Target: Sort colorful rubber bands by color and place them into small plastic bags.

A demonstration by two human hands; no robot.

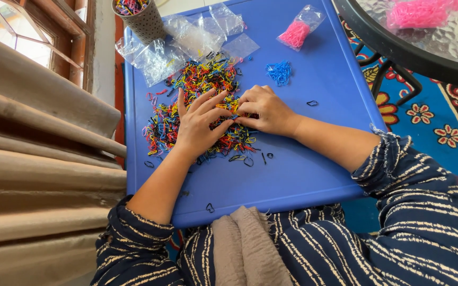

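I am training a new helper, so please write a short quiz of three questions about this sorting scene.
1. True or false: both hands rest on the mixed pile of small bands.
2. Which colour is the small sorted heap beyond the right hand? A) blue B) green C) white
3. What does the dotted cup at the far corner of the blue tray hold?

Key:
1. True; the left hand lies flat with fingers spread, and the right hand is curled at the pile's edge.
2. A.
3. More mixed-colour bands.
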